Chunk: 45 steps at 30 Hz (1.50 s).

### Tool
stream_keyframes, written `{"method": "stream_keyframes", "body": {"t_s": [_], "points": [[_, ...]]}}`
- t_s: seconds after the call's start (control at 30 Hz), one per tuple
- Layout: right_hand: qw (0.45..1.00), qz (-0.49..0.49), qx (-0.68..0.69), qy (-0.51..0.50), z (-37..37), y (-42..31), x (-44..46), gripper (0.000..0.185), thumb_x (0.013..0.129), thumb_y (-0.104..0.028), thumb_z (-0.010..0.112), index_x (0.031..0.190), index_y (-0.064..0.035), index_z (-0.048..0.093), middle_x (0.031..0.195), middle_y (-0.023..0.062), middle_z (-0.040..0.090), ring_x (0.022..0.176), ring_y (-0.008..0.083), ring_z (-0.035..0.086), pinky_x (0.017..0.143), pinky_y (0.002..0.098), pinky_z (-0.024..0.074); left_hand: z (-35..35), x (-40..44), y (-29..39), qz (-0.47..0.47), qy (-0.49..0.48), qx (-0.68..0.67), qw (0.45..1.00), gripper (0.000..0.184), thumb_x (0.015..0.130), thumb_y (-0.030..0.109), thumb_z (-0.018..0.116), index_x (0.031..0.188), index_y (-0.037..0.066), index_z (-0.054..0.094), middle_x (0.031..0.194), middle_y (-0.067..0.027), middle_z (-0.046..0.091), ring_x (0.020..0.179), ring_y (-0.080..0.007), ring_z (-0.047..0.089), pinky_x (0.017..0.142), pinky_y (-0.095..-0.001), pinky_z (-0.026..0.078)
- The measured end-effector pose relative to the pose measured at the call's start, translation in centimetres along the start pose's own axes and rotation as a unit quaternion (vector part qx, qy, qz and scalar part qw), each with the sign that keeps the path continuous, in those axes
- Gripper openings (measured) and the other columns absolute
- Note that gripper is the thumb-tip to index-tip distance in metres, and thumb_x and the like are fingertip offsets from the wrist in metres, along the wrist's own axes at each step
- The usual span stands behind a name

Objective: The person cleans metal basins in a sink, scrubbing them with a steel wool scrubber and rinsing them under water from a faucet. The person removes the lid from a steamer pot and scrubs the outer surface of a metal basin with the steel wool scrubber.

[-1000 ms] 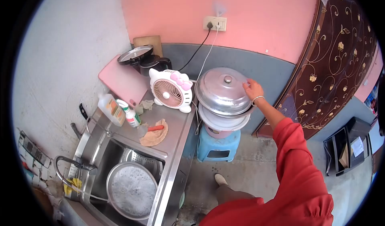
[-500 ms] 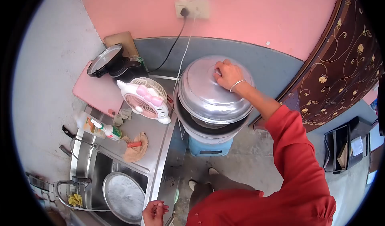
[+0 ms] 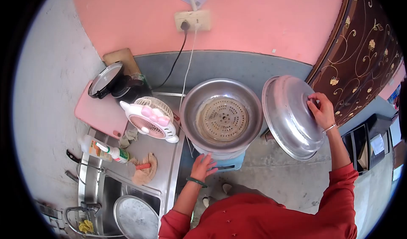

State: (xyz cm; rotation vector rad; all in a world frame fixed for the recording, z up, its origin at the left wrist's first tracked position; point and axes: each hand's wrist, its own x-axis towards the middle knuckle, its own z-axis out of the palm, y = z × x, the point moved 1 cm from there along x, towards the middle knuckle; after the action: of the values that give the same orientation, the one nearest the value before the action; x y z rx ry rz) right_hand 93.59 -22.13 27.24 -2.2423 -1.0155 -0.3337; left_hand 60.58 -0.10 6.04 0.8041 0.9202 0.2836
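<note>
My right hand [image 3: 321,110] grips the knob of a large domed metal pot lid [image 3: 292,116], which hangs tilted to the right of the basin. Below the wall socket, a wide metal basin [image 3: 190,131] stands uncovered on a blue stool [image 3: 233,160]. Inside the basin lies a round perforated steamer plate [image 3: 224,118]. My left hand [image 3: 202,169], with a dark green bangle at the wrist, reaches toward the basin's near edge. Its fingers are spread and nothing is in them.
On the steel counter at left stand a white and pink fan [image 3: 152,120], a spray bottle [image 3: 114,152] and a cloth [image 3: 144,173]. A round metal tray [image 3: 135,218] rests in the sink [image 3: 110,188]. Cords run down from the wall socket [image 3: 193,20]. A floral curtain [image 3: 360,56] hangs at right.
The lid has come off the basin and moved right in my right hand, uncovering the perforated plate. My left hand has moved from beside the sink up toward the basin and opened.
</note>
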Motion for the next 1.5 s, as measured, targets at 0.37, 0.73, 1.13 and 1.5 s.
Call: {"method": "stream_keyframes", "body": {"t_s": [0.37,0.73,1.13,1.5], "points": [[0.984,0.106,-0.142,0.002,-1.3,11.0,-9.0,0.018,0.07,-0.015,0.065,0.084,-0.0069,0.057,0.077,0.0125,0.056,0.071,0.0296,0.057,0.063,0.0376,0.0456,2.5,6.0,-0.7,-0.013,0.052,-0.133,0.99,0.028,0.069,-0.002,0.058,0.097,-0.001,0.051,0.082,-0.0107,0.058,0.068,-0.024,0.061,0.059,-0.0368,0.057],[0.986,-0.011,-0.11,-0.124,11.3,7.1,-6.0,0.025,0.071,-0.022,0.062,0.089,-0.0072,0.054,0.083,0.013,0.054,0.067,0.0344,0.058,0.061,0.0437,0.0469,0.0,-15.3,1.1,-0.005,0.023,-0.149,0.989,0.04,0.066,-0.003,0.06,0.105,-0.003,0.051,0.086,-0.0093,0.058,0.074,-0.0195,0.058,0.064,-0.0295,0.047],[0.952,-0.217,-0.015,-0.215,29.8,-6.3,-1.5,0.028,0.071,-0.021,0.063,0.093,-0.0059,0.052,0.09,0.0142,0.052,0.069,0.0346,0.059,0.061,0.0438,0.0485,-7.9,-32.8,-7.6,0.153,0.325,-0.354,0.864,0.05,0.063,0.004,0.053,0.112,-0.004,0.05,0.105,-0.0158,0.058,0.096,-0.0309,0.057,0.089,-0.0421,0.045],[0.937,-0.266,-0.088,-0.21,30.7,-8.4,-2.2,0.03,0.074,-0.021,0.063,0.097,-0.0074,0.05,0.094,0.0124,0.052,0.072,0.0331,0.059,0.063,0.044,0.0478,-11.6,-40.6,-14.4,0.301,0.131,-0.582,0.744,0.062,0.088,0.032,0.043,0.135,-0.003,0.022,0.133,-0.0348,0.027,0.116,-0.0353,0.047,0.063,-0.0207,0.053]]}}
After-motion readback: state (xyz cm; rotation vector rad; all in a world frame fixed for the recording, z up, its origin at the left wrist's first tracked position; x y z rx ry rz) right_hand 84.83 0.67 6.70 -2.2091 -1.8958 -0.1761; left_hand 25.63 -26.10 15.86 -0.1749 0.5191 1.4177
